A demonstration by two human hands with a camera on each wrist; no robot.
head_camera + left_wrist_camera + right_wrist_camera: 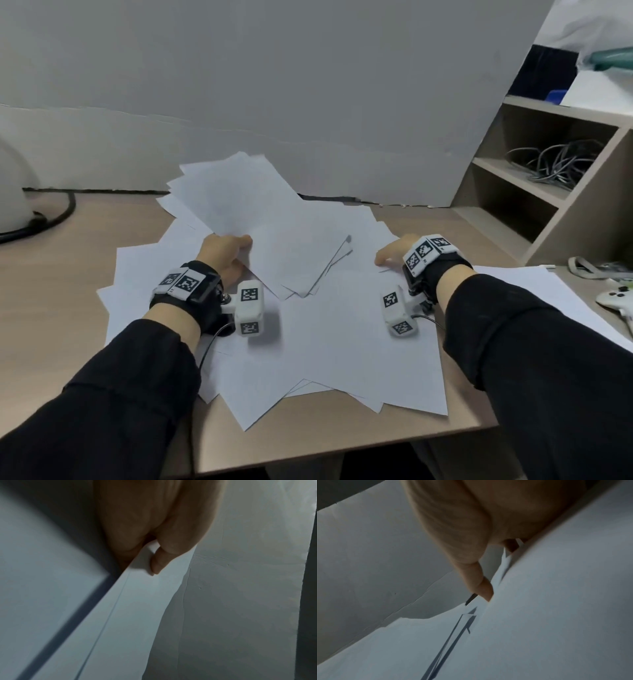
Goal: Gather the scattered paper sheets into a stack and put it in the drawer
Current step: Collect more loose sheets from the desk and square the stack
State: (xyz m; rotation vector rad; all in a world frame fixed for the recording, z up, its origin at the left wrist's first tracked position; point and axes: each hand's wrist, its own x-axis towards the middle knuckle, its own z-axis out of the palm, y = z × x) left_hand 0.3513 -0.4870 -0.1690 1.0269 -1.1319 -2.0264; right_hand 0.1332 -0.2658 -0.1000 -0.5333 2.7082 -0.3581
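Note:
Several white paper sheets (329, 329) lie scattered and overlapping across the wooden desk (61, 294). My left hand (224, 251) holds a fanned bunch of sheets (233, 195) raised off the desk and tilted toward the wall. In the left wrist view its thumb (157, 563) pinches the bunch of sheets (120, 615) at the edge. My right hand (394, 251) is low on the pile at the right. Its thumb (485, 588) presses on the edge of a sheet (556, 601) that hides the fingers. No drawer is in view.
A beige shelf unit (555, 192) with a tangle of grey cables (555, 161) stands at the right. A white game controller (616, 301) lies at the desk's right edge. A black cable (51, 219) and a white rounded object (13, 192) sit at the far left. A grey wall panel (274, 85) backs the desk.

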